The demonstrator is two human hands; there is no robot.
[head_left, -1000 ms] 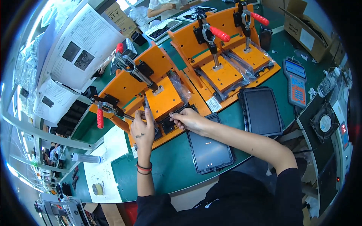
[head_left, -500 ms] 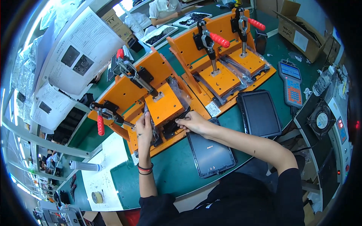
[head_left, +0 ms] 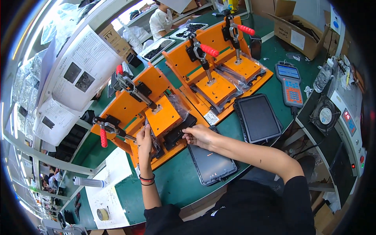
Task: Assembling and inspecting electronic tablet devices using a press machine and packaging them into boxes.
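An orange clamping fixture [head_left: 117,100] stands before me, its orange block [head_left: 163,116] under a metal toggle clamp [head_left: 135,92] with a red handle. Below the block's near side shows a flat black part [head_left: 175,133], partly hidden under it. My right hand [head_left: 200,137] is closed in a pinch by this part's right edge; what lies between the fingertips is too small to tell. On the block's left side, my left hand [head_left: 144,141] is closed next to clear plastic film, its grip hidden. A black-framed tablet [head_left: 213,162] lies on the table under my right forearm.
A second orange fixture [head_left: 215,88] stands to the right, with another black-framed tablet [head_left: 259,117] in front. Farther right are a handheld device [head_left: 290,86], a small fan [head_left: 325,115] and a cardboard box [head_left: 299,33]. Paper sheets [head_left: 80,66] hang at left; a person [head_left: 159,21] sits beyond.
The whole view has shifted a little. My right hand has moved slightly outward from the orange block, and more of the flat black part shows. My left hand stays at the block's left side.
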